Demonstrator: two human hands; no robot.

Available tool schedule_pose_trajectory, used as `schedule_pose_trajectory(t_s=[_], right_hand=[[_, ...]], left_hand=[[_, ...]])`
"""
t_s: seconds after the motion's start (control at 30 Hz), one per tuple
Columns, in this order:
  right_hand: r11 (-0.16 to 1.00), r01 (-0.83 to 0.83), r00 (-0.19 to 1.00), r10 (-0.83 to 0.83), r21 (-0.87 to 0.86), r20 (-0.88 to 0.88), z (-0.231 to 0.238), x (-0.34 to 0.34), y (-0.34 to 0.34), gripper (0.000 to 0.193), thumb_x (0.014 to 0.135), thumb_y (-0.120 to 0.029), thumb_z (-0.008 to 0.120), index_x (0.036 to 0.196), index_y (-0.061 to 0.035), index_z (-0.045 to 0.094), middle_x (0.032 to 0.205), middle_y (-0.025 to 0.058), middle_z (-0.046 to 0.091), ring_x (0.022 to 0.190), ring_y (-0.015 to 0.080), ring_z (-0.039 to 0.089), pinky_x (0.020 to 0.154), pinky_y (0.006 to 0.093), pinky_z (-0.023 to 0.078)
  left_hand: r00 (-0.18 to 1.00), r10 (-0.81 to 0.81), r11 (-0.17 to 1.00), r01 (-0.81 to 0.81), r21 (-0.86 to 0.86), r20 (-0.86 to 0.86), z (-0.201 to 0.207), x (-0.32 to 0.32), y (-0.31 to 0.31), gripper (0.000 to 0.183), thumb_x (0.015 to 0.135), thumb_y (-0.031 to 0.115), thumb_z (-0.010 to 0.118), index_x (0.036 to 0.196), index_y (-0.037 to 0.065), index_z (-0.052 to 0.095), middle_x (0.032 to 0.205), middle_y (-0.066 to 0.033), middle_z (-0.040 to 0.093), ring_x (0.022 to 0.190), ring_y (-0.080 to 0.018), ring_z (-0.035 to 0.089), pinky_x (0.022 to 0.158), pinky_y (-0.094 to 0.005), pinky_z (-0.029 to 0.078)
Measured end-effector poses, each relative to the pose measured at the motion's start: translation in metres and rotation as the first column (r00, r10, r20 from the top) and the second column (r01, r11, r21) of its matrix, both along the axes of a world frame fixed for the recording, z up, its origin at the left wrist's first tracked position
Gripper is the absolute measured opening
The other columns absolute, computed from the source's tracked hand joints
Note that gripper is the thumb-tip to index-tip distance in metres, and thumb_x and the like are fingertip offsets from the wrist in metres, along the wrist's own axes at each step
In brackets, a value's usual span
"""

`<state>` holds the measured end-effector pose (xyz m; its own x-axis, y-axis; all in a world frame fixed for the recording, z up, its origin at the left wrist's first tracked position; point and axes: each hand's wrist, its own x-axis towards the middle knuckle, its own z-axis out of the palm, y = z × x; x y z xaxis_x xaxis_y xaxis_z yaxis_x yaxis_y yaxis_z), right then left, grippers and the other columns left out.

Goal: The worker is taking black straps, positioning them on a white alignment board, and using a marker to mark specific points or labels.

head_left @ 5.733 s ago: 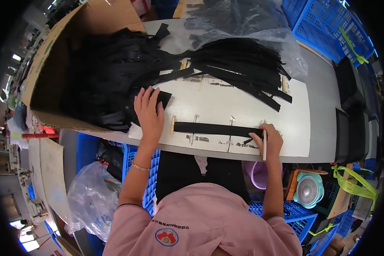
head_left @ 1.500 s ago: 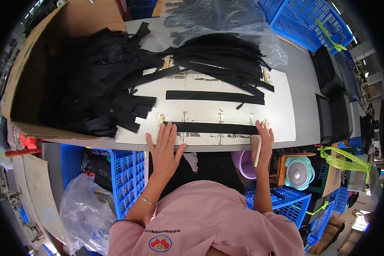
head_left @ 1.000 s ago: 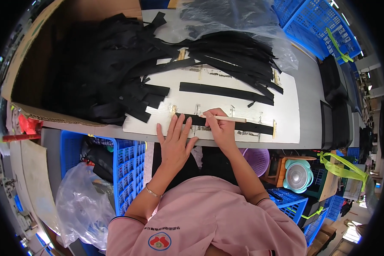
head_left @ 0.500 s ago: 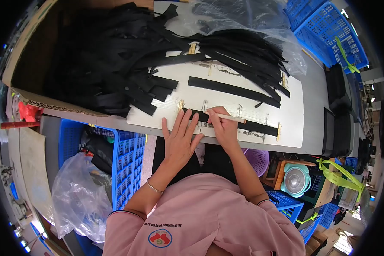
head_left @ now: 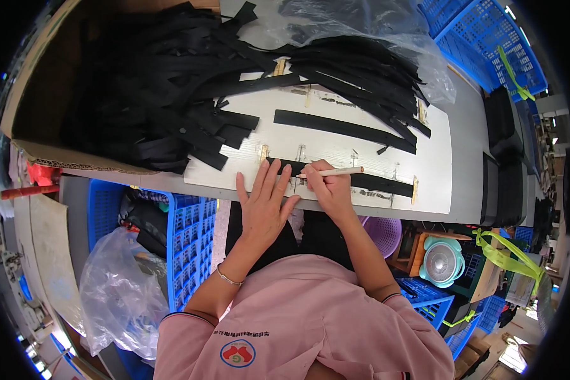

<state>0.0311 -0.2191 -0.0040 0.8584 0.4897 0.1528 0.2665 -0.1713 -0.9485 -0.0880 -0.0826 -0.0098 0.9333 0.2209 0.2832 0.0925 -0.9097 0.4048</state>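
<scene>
Head view. Your left hand [head_left: 264, 212] lies flat, fingers extended and closed on nothing, its fingertips resting on the left end of a black strip [head_left: 386, 185]. Your right hand [head_left: 329, 193] is closed in a writing grip around a pale pen [head_left: 345, 171], whose tip points left, toward the left fingers; whether the tip touches the strip cannot be told. The two hands stand just beside each other, with a narrow gap between them.

The governing relation: the strip lies under and just beyond your hands, near the front edge of a white board [head_left: 437, 155]. Its long axis runs left to right across your body, the right end sloping slightly toward you. The left hand is nearer its left end; the right hand covers part of it right of those fingers, and the rest extends uncovered to a tan tab [head_left: 415, 189] at the right end.

Beyond it, a second strip [head_left: 342, 126] lies on the board in roughly the same direction, well apart from both hands. Farther back are a pile of strips [head_left: 361, 63] and, at left, a cardboard box [head_left: 82, 161] with more black strips [head_left: 145, 95].
</scene>
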Motion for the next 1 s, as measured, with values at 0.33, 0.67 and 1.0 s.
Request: schedule_pose_trajectory(t_s=[0.33,0.67,1.0], right_hand=[[0.999,-0.035,0.996,0.037,0.026,-0.086,-0.001,-0.001,-0.005,0.018,0.098,-0.013,0.065,0.087,-0.0008,0.072,0.063,0.0037,0.062,0.056,0.0099,0.057,0.053,0.0270,0.044],[0.951,0.307,0.952,-0.306,-0.030,0.017,0.008,0.022,-0.088,0.020,0.101,-0.010,0.059,0.089,0.0015,0.071,0.065,0.0022,0.059,0.058,0.0062,0.051,0.054,0.0248,0.041],[0.955,0.296,0.955,-0.295,-0.022,0.038,0.001,0.024,-0.088,0.020,0.101,-0.011,0.061,0.088,0.0023,0.069,0.063,0.0028,0.057,0.058,0.0067,0.050,0.055,0.0267,0.042]], left_hand=[[1.000,-0.007,1.000,0.007,0.026,-0.010,-0.004,0.000,0.000,0.067,0.094,0.040,0.071,0.152,0.015,0.050,0.156,-0.0076,0.047,0.149,-0.0265,0.038,0.121,-0.0640,0.009],[1.000,-0.012,0.999,0.013,0.032,-0.022,-0.003,0.000,0.000,0.065,0.095,0.037,0.071,0.152,0.014,0.050,0.156,-0.0079,0.047,0.150,-0.0283,0.037,0.122,-0.0628,0.007],[0.994,-0.106,0.992,0.107,-0.068,0.024,0.019,0.014,-0.025,0.060,0.095,0.031,0.071,0.149,0.010,0.054,0.157,-0.0123,0.045,0.147,-0.0299,0.040,0.122,-0.0602,0.011]])
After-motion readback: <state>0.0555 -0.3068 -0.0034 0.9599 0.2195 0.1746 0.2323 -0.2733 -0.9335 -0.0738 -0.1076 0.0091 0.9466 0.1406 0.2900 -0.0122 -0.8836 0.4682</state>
